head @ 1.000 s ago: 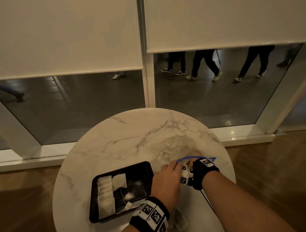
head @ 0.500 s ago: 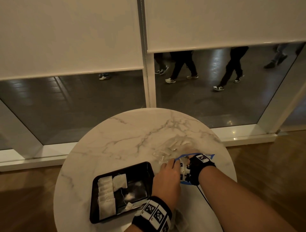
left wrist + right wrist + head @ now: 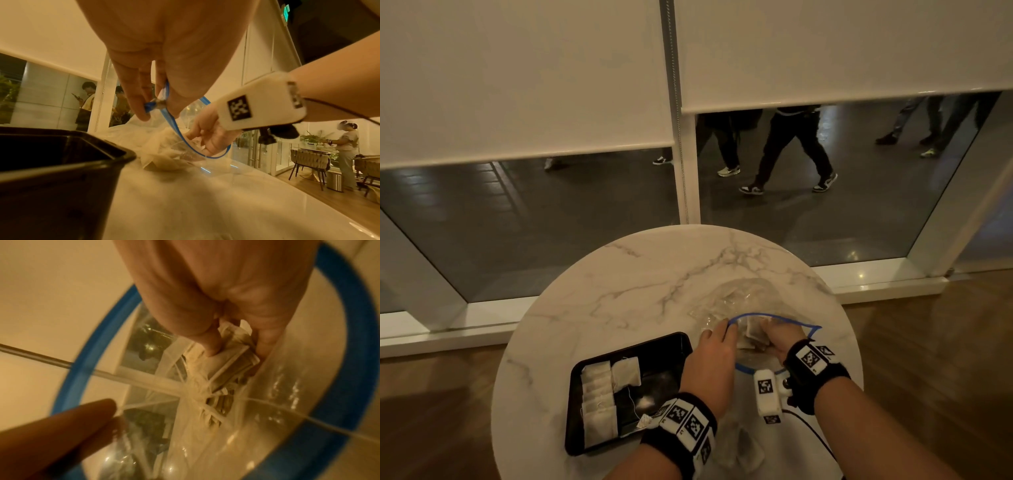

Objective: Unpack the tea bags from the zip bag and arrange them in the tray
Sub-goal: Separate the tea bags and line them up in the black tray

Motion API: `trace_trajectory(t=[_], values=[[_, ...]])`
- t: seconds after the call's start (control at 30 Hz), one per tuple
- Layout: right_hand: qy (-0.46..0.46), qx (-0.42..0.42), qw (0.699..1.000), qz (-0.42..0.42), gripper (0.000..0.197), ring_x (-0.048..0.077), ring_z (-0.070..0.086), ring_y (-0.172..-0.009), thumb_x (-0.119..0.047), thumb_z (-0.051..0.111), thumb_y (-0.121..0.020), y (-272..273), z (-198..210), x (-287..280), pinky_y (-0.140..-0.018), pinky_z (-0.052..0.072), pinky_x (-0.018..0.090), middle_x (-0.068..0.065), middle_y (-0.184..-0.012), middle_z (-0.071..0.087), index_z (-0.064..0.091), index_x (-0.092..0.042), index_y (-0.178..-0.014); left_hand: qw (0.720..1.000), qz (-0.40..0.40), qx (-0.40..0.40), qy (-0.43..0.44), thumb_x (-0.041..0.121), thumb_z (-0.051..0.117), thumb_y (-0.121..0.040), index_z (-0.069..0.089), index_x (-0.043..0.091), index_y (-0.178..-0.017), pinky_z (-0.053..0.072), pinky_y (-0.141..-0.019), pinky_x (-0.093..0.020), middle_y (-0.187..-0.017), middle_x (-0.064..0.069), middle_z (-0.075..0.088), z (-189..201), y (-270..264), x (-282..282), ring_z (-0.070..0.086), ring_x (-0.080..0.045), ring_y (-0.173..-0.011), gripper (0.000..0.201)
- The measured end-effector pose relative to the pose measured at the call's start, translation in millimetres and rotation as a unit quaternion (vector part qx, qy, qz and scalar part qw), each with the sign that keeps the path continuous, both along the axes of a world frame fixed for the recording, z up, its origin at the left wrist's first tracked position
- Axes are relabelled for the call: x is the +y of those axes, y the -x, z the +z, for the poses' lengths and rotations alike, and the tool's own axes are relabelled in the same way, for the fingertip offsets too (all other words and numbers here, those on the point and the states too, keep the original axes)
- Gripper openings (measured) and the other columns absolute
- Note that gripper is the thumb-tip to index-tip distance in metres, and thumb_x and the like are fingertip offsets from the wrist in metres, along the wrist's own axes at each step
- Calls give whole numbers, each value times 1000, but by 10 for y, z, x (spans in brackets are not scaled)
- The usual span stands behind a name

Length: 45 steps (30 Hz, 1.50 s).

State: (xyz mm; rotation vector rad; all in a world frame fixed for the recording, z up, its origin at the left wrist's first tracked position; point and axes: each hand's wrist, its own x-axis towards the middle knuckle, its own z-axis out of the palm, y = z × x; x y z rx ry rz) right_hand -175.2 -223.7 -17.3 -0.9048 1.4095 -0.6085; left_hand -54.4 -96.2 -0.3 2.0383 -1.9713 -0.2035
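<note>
A clear zip bag (image 3: 746, 301) with a blue zip rim is lying crumpled on the round marble table (image 3: 619, 284), right of centre in the lower half of the head view. Its plastic is catching glints of light, and pale, flat tea bags (image 3: 224, 363) with thin white strings are showing through it in a loose bunch.

The left hand (image 3: 710, 363) is pinching the blue rim between thumb and fingers (image 3: 135, 100), keeping the mouth lifted in a wide loop. The right hand (image 3: 779, 337) is sitting inside that mouth, its thumb and fingers curling round a small stack of tea bags.

At the lower left of the head view, just beside the left wrist, a black tray (image 3: 674, 342) is resting on the table. A row of overlapping tea bags (image 3: 597, 397) is lying along its left side, with one more tea bag (image 3: 626, 371) beside the row's upper end, its string trailing toward the tray's lower edge.
</note>
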Motion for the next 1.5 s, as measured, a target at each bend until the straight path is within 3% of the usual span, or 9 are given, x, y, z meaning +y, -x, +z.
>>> trace_trajectory(t=[0.13,0.3,0.53,0.67,0.77,0.87,1.0,1.27,1.5], values=[[16,-4,999,-27,14,36,65,-100,-7,60,-96,67,79,205,-84,59,48,22,-112,66,64,-5,-109,1000,7,-17,-13,2,58,-95,27,17,-154,54,-96,-43,-162,-2,24,5,-16,-43,38,-28,-137,68],[25,-73,996,-38,15,33,67,-95,-1,52,-99,221,233,539,-75,59,43,23,-104,69,66,-2,-101,1000,-5,5,-11,4,55,-97,29,21,-153,53,-97,-42,-159,1,27,-56,-37,-36,41,-26,-133,64],[-4,-167,986,-19,19,32,66,-90,-2,49,-101,520,319,1018,-77,56,41,23,-102,71,66,2,-109,996,-56,64,40,31,50,-98,63,37,-127,38,-111,-49,-153,7,46,40,-100,258,40,-23,-140,32],[-12,-200,980,8,22,29,66,-83,-4,49,-102,572,296,1253,-67,58,36,20,-98,72,66,4,-114,973,14,197,122,26,62,-96,73,24,-112,45,-99,-26,-117,9,66,126,-178,539,56,-8,-111,20],[-13,-221,974,43,25,24,67,-77,-7,50,-102,534,316,1380,-64,58,32,17,-94,72,65,3,-118,906,97,408,50,29,62,-99,71,23,-110,56,-86,-31,-99,7,71,173,-215,727,66,-9,-90,15],[-5,-251,963,100,25,21,69,-81,-8,51,-101,422,379,1505,-67,57,32,17,-101,72,67,-1,-119,762,161,624,-60,34,56,-102,69,19,-107,56,-78,-35,-94,-6,68,251,-198,865,63,-23,-86,21],[42,-212,960,177,23,31,70,-97,-9,53,-101,178,385,1669,-78,57,39,22,-110,73,70,-5,-115,675,141,716,-113,42,55,-100,69,13,-121,53,-99,-57,-118,-18,71,226,-255,1006,68,-37,-110,38],[176,-84,967,166,11,24,73,-90,-17,68,-93,-118,321,1813,-78,62,41,8,-95,76,74,-18,-102,743,100,658,-69,11,66,-96,65,8,-125,59,-89,-54,-118,-17,72,154,-551,1247,70,-35,-109,29],[133,-113,968,180,29,26,73,-83,-24,83,-80,-197,331,1889,-68,61,36,13,-95,68,66,-21,-104,741,143,656,-19,8,66,-95,64,7,-123,60,-86,-51,-116,-14,74,266,-765,1365,71,-32,-106,28]])
